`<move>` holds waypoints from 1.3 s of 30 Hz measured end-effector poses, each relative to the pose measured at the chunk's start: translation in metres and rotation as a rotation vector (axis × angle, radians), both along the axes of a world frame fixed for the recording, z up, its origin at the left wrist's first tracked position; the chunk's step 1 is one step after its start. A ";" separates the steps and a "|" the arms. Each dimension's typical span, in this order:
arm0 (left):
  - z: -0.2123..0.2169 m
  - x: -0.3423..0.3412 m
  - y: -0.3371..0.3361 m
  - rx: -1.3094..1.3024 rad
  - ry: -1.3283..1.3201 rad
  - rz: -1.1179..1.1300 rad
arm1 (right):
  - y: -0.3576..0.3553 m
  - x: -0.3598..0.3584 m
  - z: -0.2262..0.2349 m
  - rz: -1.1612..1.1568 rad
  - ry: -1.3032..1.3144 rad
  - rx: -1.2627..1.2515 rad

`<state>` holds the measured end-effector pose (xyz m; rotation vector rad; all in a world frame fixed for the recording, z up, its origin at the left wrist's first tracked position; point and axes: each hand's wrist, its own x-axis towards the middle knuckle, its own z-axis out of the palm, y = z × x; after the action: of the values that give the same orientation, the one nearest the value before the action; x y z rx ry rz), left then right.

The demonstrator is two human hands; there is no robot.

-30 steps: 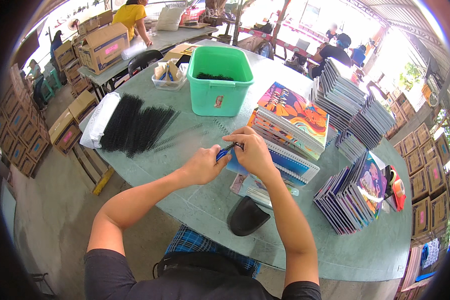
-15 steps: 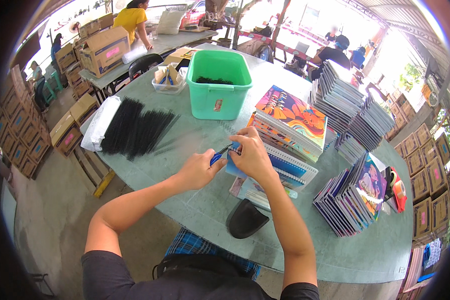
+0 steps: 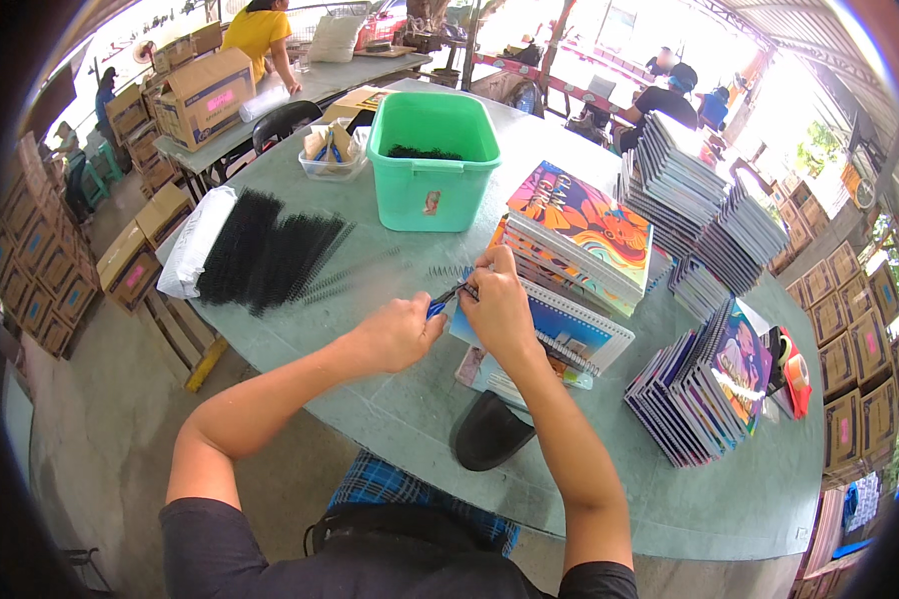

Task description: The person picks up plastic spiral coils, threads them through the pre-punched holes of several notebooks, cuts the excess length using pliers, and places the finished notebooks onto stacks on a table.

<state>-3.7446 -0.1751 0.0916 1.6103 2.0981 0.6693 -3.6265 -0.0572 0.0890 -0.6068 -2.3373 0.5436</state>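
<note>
My left hand is closed around blue-handled pliers, whose jaws meet the fingertips of my right hand. My right hand pinches the left corner of a blue notebook with a row of punched holes along its upper edge. A black spiral coil sticks out to the left just beyond those fingers. What the jaws close on is hidden by the fingers. Under the notebook lie other booklets, and a black curved object rests nearer to me.
Many loose black coils lie left, beside a white wrapped bundle. A green bin and a clear tub stand behind. Notebook stacks and tape rolls sit right. Another person in yellow is at a far table.
The plier jaws have moved slightly right, up to my right fingertips. More of the coil now shows left of the notebook. The view has shifted slightly.
</note>
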 end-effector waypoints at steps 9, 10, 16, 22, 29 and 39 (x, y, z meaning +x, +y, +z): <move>0.007 -0.013 -0.001 -0.239 -0.609 -0.015 | -0.002 0.003 0.003 0.006 0.008 -0.047; 0.009 -0.014 -0.002 -0.340 -0.949 0.008 | -0.001 0.003 0.003 -0.002 0.011 -0.062; -0.002 -0.014 -0.007 0.331 -0.134 -0.011 | 0.005 0.006 0.005 0.060 -0.001 -0.145; 0.004 -0.036 0.037 0.250 -0.610 -0.067 | -0.015 0.021 0.011 0.125 -0.028 0.044; 0.082 -0.140 0.139 0.911 -0.439 0.371 | -0.016 0.049 0.010 -0.085 -0.394 0.177; -0.111 -0.049 0.029 0.446 0.160 0.032 | -0.004 0.105 0.027 -0.207 -0.363 0.173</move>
<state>-3.7937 -0.1463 -0.0191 1.9186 2.2000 1.1150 -3.5210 -0.0615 0.1162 -0.9139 -2.5800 0.1410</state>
